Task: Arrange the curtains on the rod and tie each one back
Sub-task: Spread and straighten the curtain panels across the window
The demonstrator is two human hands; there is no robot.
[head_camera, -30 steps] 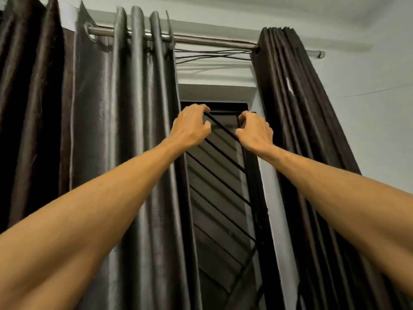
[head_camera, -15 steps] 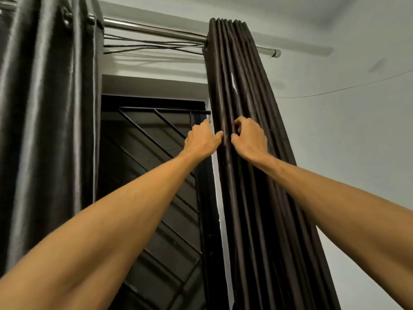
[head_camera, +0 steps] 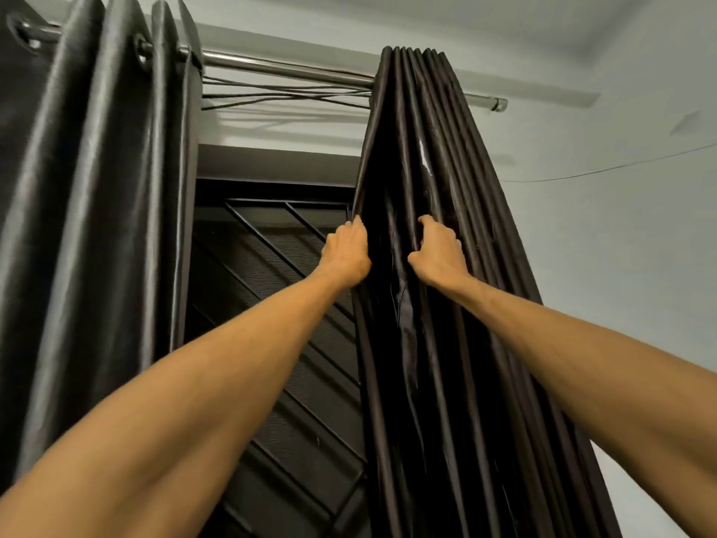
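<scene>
Satin-dark fabric, bunched tight at one o'clock: the right curtain [head_camera: 446, 343] hangs from the rod [head_camera: 287, 69], and both hands are in it. The left hand [head_camera: 347, 254] pinches the leading edge; the right hand [head_camera: 436, 254] curls round a fold just beside it, parting the pleats. The risk now, I'd say: a sideways tug with the top packed this tight could bind it on the rod, or snag those thin cords [head_camera: 287, 95] strung at twelve o'clock. The left curtain [head_camera: 97, 188] hangs at nine o'clock, untied. Fingertips vanish inside the pleats, the right curtain's rings are buried, hems run off the bottom, and no tie-back shows anywhere.
</scene>
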